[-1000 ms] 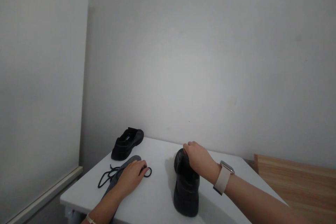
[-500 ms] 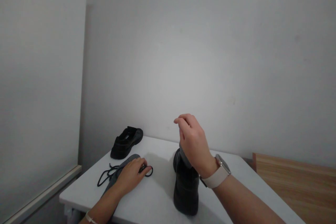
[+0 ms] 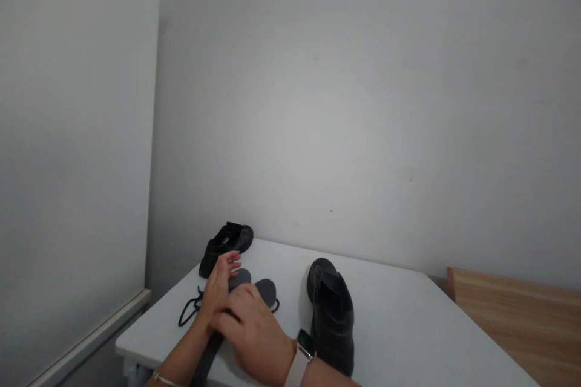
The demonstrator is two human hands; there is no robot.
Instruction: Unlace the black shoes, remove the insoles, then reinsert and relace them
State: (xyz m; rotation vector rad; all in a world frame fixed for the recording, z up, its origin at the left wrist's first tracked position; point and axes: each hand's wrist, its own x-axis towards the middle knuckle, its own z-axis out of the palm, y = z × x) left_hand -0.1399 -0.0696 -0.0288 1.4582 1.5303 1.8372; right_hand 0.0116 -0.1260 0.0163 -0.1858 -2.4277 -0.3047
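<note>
Down on the white tabletop [image 3: 399,314], the left hand [image 3: 216,290] lies edge-up with fingers loose, touching a flat grey insole [image 3: 239,277]. Crossing it, the right hand [image 3: 254,332] grasps a second grey insole [image 3: 267,289]. Just beyond the grip lies a black lace [image 3: 188,308]; right of it stands a black leather shoe [image 3: 331,314]. No writing is legible. Bare grey walls [image 3: 363,103] surround.

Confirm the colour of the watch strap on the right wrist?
Pale cream watch strap; the head view shows it.

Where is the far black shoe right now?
In the head view, the far black shoe sits at the back left corner of the white table, by the wall, just beyond the left hand and the grey insoles.
</note>
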